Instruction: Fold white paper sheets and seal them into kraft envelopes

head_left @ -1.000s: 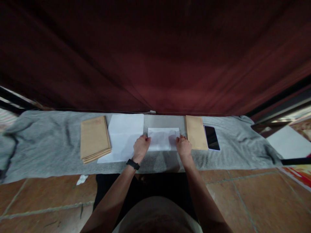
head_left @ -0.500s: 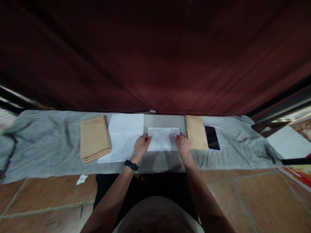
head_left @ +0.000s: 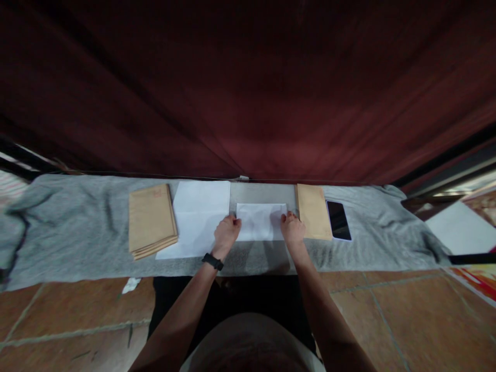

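Note:
A folded white sheet of paper [head_left: 260,222] lies crosswise on the grey cloth in front of me. My left hand [head_left: 227,231], with a dark band on its wrist, pinches the left edge of this sheet. At the opposite edge, my right hand [head_left: 293,227] grips the paper with its fingers curled in. Left of it, larger white sheets [head_left: 199,219] with a crease across them lie flat, partly under a stack of brown envelopes [head_left: 152,219]. Close to the right hand rest more brown envelopes [head_left: 314,212].
A phone [head_left: 338,220] with a dark screen lies right of the brown envelopes. The grey cloth [head_left: 89,232] covers a long narrow surface, with a dark red panel [head_left: 248,103] rising behind it. A crumpled white scrap [head_left: 130,285] is on the tiled floor [head_left: 387,310].
Almost nothing differs. My left hand and wrist have shifted very slightly; the folded sheet and my right hand stay where they were.

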`<action>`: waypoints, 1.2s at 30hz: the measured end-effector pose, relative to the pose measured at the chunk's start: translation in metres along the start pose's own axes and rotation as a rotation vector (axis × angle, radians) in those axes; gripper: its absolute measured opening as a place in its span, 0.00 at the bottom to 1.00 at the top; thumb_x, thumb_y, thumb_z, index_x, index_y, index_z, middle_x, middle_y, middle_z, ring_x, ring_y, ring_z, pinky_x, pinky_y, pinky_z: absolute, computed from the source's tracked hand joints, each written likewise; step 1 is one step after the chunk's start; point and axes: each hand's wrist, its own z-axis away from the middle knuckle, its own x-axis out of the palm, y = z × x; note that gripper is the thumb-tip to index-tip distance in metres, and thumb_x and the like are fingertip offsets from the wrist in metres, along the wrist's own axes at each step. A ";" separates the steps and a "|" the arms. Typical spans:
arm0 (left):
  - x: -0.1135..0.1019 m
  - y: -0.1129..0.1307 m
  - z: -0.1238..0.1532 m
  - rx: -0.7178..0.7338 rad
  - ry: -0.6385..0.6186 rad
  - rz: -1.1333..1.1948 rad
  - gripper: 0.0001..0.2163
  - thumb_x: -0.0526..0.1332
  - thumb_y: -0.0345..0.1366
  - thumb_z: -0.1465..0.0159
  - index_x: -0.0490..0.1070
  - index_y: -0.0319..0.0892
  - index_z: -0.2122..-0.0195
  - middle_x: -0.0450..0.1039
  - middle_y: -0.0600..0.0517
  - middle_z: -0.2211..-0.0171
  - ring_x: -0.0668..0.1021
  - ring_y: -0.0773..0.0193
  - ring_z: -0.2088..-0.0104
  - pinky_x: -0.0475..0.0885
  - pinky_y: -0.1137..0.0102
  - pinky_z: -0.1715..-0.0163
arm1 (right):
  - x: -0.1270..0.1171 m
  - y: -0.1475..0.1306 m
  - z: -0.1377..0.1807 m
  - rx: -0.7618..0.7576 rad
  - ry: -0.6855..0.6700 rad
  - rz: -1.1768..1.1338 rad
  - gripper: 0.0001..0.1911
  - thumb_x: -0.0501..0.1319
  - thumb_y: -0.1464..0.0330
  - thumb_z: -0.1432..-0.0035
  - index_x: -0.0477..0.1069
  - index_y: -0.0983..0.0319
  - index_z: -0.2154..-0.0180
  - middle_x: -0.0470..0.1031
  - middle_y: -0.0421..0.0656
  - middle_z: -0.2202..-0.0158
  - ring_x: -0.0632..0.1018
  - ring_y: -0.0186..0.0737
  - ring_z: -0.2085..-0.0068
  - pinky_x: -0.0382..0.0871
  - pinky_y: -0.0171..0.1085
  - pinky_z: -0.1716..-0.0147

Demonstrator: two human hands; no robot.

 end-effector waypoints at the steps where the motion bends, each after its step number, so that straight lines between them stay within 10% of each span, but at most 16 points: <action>1: 0.001 0.001 0.001 0.001 0.009 -0.011 0.13 0.54 0.44 0.30 0.75 0.45 0.56 0.81 0.45 0.57 0.81 0.55 0.56 0.70 0.68 0.62 | 0.000 0.000 0.000 0.000 0.001 -0.001 0.16 0.51 0.66 0.29 0.73 0.67 0.51 0.81 0.56 0.58 0.83 0.46 0.58 0.73 0.37 0.59; 17: 0.016 0.009 0.009 0.064 0.175 -0.183 0.17 0.49 0.40 0.28 0.72 0.38 0.49 0.80 0.39 0.62 0.83 0.50 0.58 0.74 0.63 0.61 | 0.001 -0.001 0.003 0.006 0.079 -0.038 0.20 0.51 0.65 0.30 0.67 0.68 0.43 0.76 0.59 0.52 0.81 0.50 0.57 0.72 0.42 0.60; 26: 0.017 0.009 0.010 0.094 0.197 -0.224 0.16 0.48 0.38 0.28 0.72 0.37 0.50 0.80 0.40 0.62 0.83 0.49 0.59 0.75 0.62 0.62 | 0.033 -0.007 0.029 -0.428 0.334 -0.274 0.24 0.49 0.66 0.28 0.61 0.68 0.36 0.62 0.58 0.34 0.63 0.52 0.33 0.60 0.52 0.38; 36: 0.022 0.009 0.010 0.108 0.220 -0.227 0.17 0.47 0.38 0.27 0.72 0.35 0.49 0.80 0.39 0.64 0.83 0.49 0.61 0.75 0.62 0.65 | 0.051 -0.001 0.034 -0.438 0.278 -0.219 0.27 0.47 0.63 0.27 0.58 0.67 0.32 0.58 0.56 0.31 0.60 0.52 0.31 0.55 0.53 0.35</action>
